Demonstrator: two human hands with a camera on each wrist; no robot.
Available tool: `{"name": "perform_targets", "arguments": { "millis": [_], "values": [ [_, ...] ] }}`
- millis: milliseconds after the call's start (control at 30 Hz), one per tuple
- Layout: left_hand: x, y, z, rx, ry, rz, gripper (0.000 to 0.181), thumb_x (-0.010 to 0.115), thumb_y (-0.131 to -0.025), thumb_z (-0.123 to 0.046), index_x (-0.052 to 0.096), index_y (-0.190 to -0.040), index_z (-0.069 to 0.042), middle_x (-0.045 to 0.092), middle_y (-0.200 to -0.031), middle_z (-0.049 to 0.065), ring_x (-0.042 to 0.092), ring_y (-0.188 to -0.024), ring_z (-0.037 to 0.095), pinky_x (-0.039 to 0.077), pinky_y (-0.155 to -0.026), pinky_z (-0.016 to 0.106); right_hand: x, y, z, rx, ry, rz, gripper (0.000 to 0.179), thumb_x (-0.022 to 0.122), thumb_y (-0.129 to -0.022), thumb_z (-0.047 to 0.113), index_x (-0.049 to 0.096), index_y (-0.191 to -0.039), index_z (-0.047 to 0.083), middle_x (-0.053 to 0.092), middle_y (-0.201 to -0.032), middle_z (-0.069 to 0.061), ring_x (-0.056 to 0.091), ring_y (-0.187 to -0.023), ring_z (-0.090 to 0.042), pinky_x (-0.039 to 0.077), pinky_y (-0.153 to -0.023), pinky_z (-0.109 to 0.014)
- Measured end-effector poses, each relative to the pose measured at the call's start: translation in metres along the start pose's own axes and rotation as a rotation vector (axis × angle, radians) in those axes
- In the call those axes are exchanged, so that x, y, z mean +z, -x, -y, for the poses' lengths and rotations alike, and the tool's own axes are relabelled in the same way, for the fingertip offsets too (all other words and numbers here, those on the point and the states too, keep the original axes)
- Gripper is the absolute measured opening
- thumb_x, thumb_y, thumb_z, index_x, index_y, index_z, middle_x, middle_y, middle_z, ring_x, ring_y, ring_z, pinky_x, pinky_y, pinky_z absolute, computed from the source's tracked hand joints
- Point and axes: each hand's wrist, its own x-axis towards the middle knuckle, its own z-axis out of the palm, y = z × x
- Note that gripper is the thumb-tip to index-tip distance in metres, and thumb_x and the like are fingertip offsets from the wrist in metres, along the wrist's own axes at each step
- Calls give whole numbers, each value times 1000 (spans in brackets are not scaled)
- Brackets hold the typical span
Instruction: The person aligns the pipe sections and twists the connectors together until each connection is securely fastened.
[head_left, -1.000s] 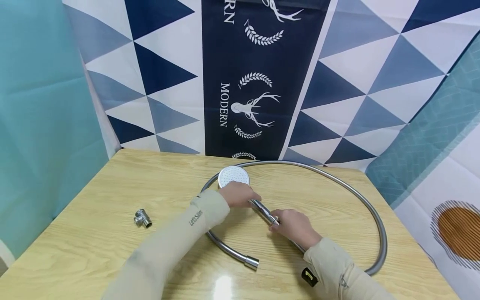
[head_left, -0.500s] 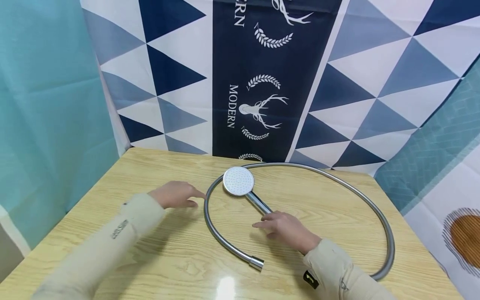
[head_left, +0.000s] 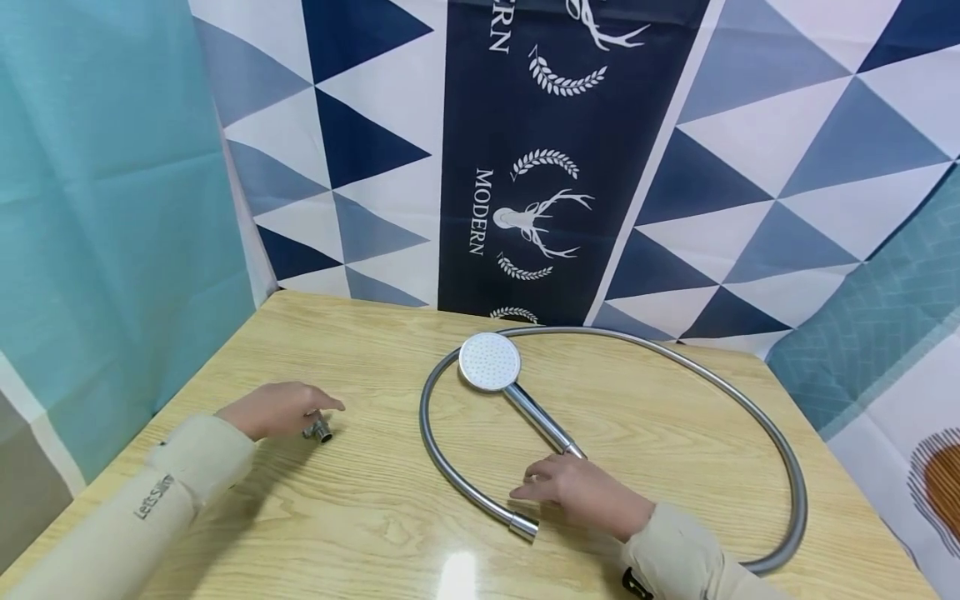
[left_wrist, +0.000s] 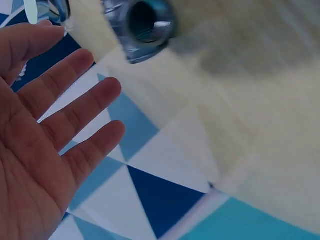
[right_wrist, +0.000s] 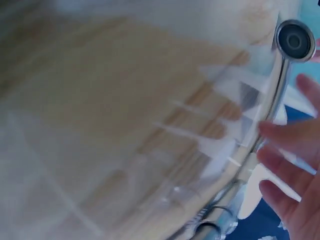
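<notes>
My left hand [head_left: 277,408] reaches over a small chrome threaded pipe fitting [head_left: 321,429] on the left of the table. In the left wrist view its fingers are spread and the fitting [left_wrist: 145,27] lies apart from them, its threaded bore showing. A chrome hand shower [head_left: 489,362] lies spray face up. Its handle runs down to a grey shower hose [head_left: 783,454], the join partly hidden by my right hand [head_left: 588,492]. That hand hovers with loose fingers near the hose's free end nut [head_left: 523,526]. In the right wrist view the nut [right_wrist: 295,41] is beyond the fingertips.
The wooden table [head_left: 375,492] ends at a patterned cloth backdrop [head_left: 517,167]. A teal cloth [head_left: 127,208] hangs on the left. The hose loops widely round the right side of the table, near its back edge.
My left hand has let go of the shower handle and moved left to the fitting. My right hand has loosened from the handle's lower end and drawn nearer. The head view has shifted slightly.
</notes>
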Motion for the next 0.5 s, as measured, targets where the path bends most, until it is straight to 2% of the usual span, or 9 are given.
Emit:
{"name": "perform_targets", "arguments": {
  "millis": [133, 167, 233, 400, 500],
  "values": [
    [7, 9, 5, -11, 36, -42, 29, 58, -89, 4, 68, -116, -3, 67, -113, 14, 64, -97, 27, 52, -79, 39, 1, -1, 3, -53, 123, -32, 48, 75, -70, 0, 70, -112, 24, 66, -96, 2, 61, -87, -15, 51, -76, -30],
    [9, 11, 6, -3, 32, -53, 28, 60, -88, 3, 68, -114, -2, 67, -112, 14, 63, -102, 31, 51, -83, 43, 1, -2, 4, -69, 143, -39, 45, 73, -71, 4, 70, -111, 25, 66, -95, 3, 61, -86, -14, 51, -76, -29],
    [10, 13, 9, 1, 10, -68, 26, 63, -87, 1, 69, -113, -3, 67, -112, 15, 62, -105, 35, 50, -86, 46, 1, -5, 4, -110, 161, -40, 42, 71, -74, 8, 70, -111, 27, 65, -94, 4, 59, -85, -13, 49, -75, -28],
    [14, 14, 13, 5, -7, -62, 27, 64, -87, 1, 68, -113, -2, 66, -112, 15, 61, -106, 35, 49, -87, 46, 2, -16, 7, -239, 192, -5, 41, 64, -81, 14, 68, -117, 32, 63, -101, 3, 58, -86, -11, 46, -77, -26],
    [16, 12, 15, -1, -8, -64, 26, 64, -87, 1, 69, -113, -2, 67, -110, 15, 62, -104, 34, 50, -86, 45, 1, -23, 8, -313, 210, 1, 37, 60, -85, 17, 68, -115, 36, 62, -105, 3, 57, -87, -11, 46, -78, -24]
  ]
}}
